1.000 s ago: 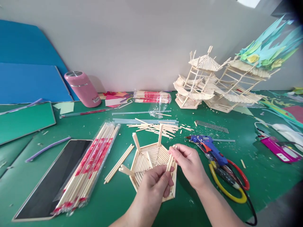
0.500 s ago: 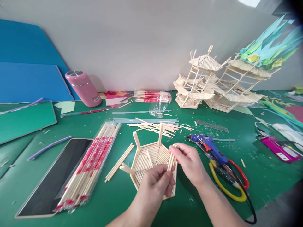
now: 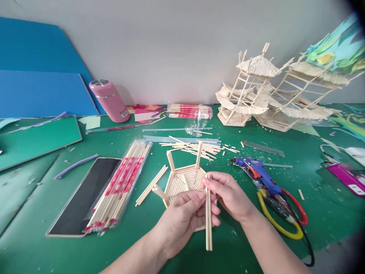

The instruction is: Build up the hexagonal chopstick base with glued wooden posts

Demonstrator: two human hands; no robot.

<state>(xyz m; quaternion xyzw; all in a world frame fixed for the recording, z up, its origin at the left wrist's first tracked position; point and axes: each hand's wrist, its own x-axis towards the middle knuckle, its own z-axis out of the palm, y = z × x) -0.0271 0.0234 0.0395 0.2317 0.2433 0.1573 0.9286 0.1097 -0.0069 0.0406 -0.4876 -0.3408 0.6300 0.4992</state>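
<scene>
Both hands on a pair of wooden sticks, right over the little hexagon base.

The right hand (image 3: 228, 194) pinches the top end of the two sticks (image 3: 208, 224) with fingers curled tight, and the left hand (image 3: 185, 219) has its fingers wrapped loosely round the middle, so the sticks hang straight down toward the near edge of the green table (image 3: 285, 182). The hexagon stick base (image 3: 184, 179) with its upright posts sits on the table just behind the hands. A blue glue gun (image 3: 258, 175) lies to the right, near yellow-and-red handled cutters (image 3: 282, 213). A wrapped pack of chopsticks (image 3: 119, 186) is off to the left, well apart, and a loose pile of cut sticks (image 3: 196, 148) lies farther back.
</scene>
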